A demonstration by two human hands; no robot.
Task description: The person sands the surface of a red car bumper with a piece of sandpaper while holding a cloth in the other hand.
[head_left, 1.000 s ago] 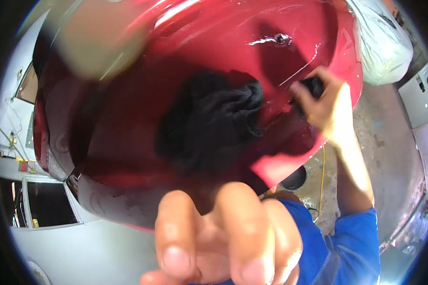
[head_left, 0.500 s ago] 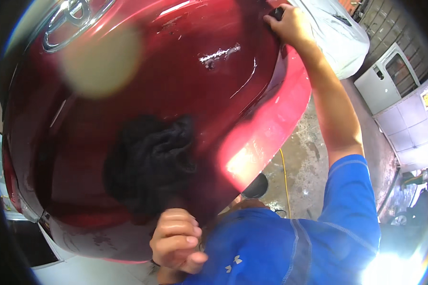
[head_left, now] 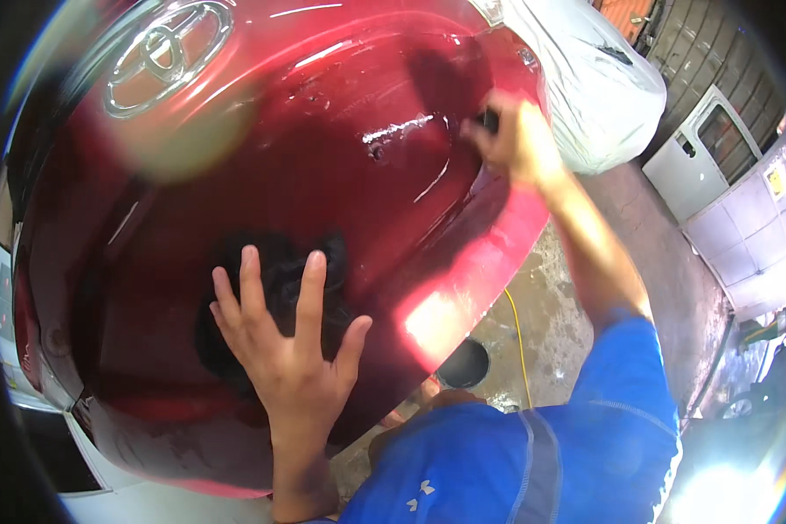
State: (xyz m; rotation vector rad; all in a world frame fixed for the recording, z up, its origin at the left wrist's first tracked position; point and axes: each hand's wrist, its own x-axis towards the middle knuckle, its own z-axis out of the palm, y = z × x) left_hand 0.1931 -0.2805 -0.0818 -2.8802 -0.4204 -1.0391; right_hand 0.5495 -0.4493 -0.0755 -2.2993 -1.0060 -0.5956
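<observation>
A glossy red car panel (head_left: 384,236) fills the middle of the view, with small scuffs and whitish streaks on its surface. Dark, bunched cloth (head_left: 220,354) lies on its near part. My left hand (head_left: 293,371) is open over that cloth, fingers spread; whether it touches the cloth I cannot tell. At the panel's far right edge, my right hand (head_left: 522,144), slightly blurred, grips a small dark block (head_left: 490,120) between thumb and fingers. Most of the block is hidden by the hand.
A chrome emblem (head_left: 160,50) sits at the panel's upper left. White sheeting (head_left: 585,96) drapes something beyond the right edge. On the wet floor are a black bucket (head_left: 465,362) and a yellow cord (head_left: 519,336). A loose white vehicle door (head_left: 692,166) stands farther right.
My left hand has risen from the lower edge to over the cloth, its curled fingers now spread. My right hand has come down and nearer along the panel's edge, still holding the dark block.
</observation>
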